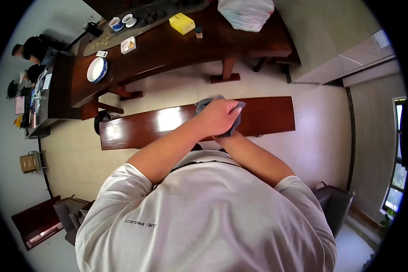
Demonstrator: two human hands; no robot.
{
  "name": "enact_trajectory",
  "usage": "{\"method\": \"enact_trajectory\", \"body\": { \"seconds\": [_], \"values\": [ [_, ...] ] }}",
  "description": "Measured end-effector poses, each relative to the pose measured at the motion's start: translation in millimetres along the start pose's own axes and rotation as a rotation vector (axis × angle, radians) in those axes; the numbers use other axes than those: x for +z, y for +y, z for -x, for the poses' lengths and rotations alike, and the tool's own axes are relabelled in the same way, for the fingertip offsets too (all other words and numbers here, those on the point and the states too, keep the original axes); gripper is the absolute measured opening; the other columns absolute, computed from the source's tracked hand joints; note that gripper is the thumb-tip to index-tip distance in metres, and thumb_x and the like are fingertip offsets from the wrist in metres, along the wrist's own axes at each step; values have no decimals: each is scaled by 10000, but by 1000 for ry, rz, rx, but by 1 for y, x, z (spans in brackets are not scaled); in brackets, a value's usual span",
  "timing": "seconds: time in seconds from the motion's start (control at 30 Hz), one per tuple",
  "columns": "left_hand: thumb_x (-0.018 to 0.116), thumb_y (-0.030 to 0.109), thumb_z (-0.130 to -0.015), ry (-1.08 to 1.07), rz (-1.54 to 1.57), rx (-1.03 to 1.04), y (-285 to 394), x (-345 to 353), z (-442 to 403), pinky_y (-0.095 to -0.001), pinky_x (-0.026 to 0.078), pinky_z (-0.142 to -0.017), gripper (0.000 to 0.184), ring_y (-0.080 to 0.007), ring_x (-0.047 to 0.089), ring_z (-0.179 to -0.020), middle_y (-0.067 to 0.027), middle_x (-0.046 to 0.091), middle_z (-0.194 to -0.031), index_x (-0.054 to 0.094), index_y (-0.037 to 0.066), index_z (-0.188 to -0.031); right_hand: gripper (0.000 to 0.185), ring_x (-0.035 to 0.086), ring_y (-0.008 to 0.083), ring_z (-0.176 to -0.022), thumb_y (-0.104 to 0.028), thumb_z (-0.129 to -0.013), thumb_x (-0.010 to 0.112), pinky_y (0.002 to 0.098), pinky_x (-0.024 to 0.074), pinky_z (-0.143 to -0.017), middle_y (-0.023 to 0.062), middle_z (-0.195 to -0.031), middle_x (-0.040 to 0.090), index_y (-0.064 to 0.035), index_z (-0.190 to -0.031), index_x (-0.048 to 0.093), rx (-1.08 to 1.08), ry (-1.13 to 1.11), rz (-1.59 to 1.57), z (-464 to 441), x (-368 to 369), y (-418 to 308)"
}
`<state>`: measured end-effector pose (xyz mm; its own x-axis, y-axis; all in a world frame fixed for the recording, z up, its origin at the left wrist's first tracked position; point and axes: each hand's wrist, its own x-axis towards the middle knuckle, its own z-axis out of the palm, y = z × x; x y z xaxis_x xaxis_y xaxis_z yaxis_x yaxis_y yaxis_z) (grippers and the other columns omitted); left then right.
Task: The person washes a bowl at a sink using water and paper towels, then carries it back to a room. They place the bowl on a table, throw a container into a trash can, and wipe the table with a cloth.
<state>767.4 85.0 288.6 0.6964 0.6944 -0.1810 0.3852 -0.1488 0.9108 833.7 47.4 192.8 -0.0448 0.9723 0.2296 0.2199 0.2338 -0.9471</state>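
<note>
My left hand (219, 116) is closed on a dark grey cloth (231, 129), which bunches out past the fingers on both sides. Just beneath it is my right hand (221, 138), mostly covered by the cloth and the left hand. Its wrist shows, but its fingers are hidden. My forearms meet in front of my body, above a long reddish-brown wooden bench (267, 115) with a shiny top.
Beyond the bench stands a dark wooden table (167, 58). It bears a blue-and-white bowl (97, 70), a yellow box (182, 23), a plastic bag (247, 14) and lidded cups (116, 24). Grey chairs (334, 204) flank me. A person (34, 50) is at the far left.
</note>
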Motion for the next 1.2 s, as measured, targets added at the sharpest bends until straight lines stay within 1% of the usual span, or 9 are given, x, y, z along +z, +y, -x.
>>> {"method": "enact_trajectory", "body": {
  "seconds": [0.1, 0.2, 0.33, 0.47, 0.63, 0.67, 0.83, 0.93, 1.2],
  "values": [
    [524, 198, -1070, -114, -104, -186, 5, -13, 2, -322, 544, -674, 257, -153, 626, -685, -60, 688, -796, 690, 3, -1093, 358, 595, 223, -1174, -150, -1015, 492, 352, 482, -1026, 91, -1305, 626, -34, -1349, 543, -105, -160, 65, -19, -2, -30],
    [584, 184, -1040, -182, -22, 28, -20, -13, 27, -294, 548, -746, 407, -131, 656, -789, -85, 690, -1063, 582, 57, -1426, 345, 622, 227, -1114, -138, -981, 535, 349, 504, -979, 90, -1274, 651, -26, -1304, 581, -180, -250, 147, -31, -3, -53],
    [600, 84, -1023, -10, 237, 250, -52, -51, 62, -278, 545, -772, 379, -109, 646, -872, -104, 621, -1225, 568, 31, -1397, 329, 656, 232, -1034, -122, -936, 593, 345, 533, -916, 89, -1234, 685, -15, -1245, 632, -267, -305, 365, -67, -11, -68],
    [634, 142, -1018, 294, 371, -28, -138, -82, 107, -287, 564, -759, 293, -140, 671, -851, -98, 683, -1104, 636, 24, -1287, 305, 667, 226, -961, -88, -889, 619, 329, 546, -865, 95, -1212, 703, 14, -1172, 673, -329, -258, 598, -93, -25, -82],
    [626, 208, -1039, 356, 217, -391, -189, -114, 170, -300, 553, -779, 317, -146, 679, -870, -65, 689, -1098, 627, 40, -1308, 190, 627, 259, -826, -109, -937, 558, 358, 554, -745, 148, -1035, 693, 41, -991, 661, 397, -17, -935, -86, -59, -29],
    [628, 218, -1040, 382, 267, -451, -196, -114, 175, -302, 549, -781, 329, -147, 682, -876, -66, 688, -1103, 621, 38, -1316, 207, 628, 267, -808, -125, -941, 543, 384, 550, -696, 153, -983, 690, 38, -1002, 655, 171, -138, -165, -87, -77, 2],
    [613, 254, -1052, 390, 341, -469, -202, -111, 173, -299, 549, -803, 387, -149, 680, -925, -68, 684, -1144, 580, 41, -1373, 170, 665, 313, -843, -132, -872, 604, 378, 555, -662, 50, -815, 687, -139, -763, 733, -184, -407, 1558, -119, -104, -8],
    [614, 258, -1053, 508, 586, -454, -205, -103, 179, -296, 539, -848, 432, -147, 656, -954, -79, 671, -1220, 540, 49, -1423, 223, 667, 273, -842, -243, -843, 651, 414, 526, -640, 95, -843, 678, -82, -991, 692, 386, -257, 1174, -138, -147, 81],
    [651, 232, -1025, 727, 569, -885, -265, -97, 227, -337, 533, -738, 344, -169, 683, -869, -48, 706, -1122, 600, 55, -1315, 486, 598, 221, -1241, -490, -869, 627, 450, 487, -999, 2, -1319, 629, -195, -1254, 646, 933, -726, 1914, -246, -221, 171]
  ]
}}
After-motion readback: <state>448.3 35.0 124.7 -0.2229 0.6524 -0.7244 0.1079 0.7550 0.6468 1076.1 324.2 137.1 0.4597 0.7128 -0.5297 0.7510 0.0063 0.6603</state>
